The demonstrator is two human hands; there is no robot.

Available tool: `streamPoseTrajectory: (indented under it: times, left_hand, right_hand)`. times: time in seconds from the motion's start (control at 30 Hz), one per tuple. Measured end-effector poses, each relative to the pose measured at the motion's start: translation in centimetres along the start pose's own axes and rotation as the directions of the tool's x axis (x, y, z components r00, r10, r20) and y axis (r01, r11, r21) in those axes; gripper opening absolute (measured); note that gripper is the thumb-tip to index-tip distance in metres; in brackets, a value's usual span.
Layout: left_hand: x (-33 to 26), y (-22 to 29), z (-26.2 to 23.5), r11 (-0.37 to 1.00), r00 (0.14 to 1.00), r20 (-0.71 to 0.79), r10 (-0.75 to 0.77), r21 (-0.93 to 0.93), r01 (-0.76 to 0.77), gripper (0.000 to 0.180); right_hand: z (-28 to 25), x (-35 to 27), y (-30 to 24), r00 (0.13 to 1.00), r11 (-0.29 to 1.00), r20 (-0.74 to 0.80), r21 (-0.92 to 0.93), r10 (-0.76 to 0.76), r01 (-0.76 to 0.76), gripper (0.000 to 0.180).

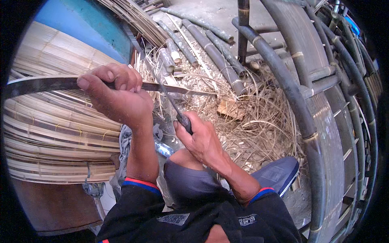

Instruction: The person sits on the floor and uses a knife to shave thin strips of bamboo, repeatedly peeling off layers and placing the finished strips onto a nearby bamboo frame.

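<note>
Across left hand grip, bamboo strip; right hand grips knife.

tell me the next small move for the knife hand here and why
Probably draw the knife a little further along the dark bamboo strip. The left hand has a closed grip on the strip and holds it level, the right hand grips the knife handle, and the blade crosses the strip near its pointed end, with shavings piled below.
</note>
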State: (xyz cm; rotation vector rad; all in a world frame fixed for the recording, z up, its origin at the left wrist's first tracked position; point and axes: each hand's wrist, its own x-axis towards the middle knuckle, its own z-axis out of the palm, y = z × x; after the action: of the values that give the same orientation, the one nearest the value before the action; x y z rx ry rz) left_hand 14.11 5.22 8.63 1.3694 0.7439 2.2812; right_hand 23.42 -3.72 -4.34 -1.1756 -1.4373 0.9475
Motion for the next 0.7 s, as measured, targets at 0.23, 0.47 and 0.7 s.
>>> streamPoseTrajectory:
  times: [0.23, 0.47, 0.7]
  left_hand:
    - [0.5, -0.6, -0.3, 0.999, 0.999, -0.024, 0.038, 0.025, -0.038, 0.058]
    - [1.4, -0.8, -0.5, 0.997, 0.999, -0.042, 0.035, 0.074, -0.032, 0.061]
    - [2.4, -1.7, -1.8, 0.997, 0.997, -0.057, 0.051, 0.063, -0.047, 0.065]
  right_hand:
    - [1.3, 0.5, 1.2, 0.971, 0.977, -0.125, -0.092, -0.204, 0.194, 0.028]
    - [1.1, 1.5, 5.1, 0.988, 0.985, -0.050, -0.083, 0.146, -0.150, 0.024]
    - [1.8, 2.4, 9.8, 0.956, 0.950, 0.003, -0.112, 0.294, -0.292, 0.031]
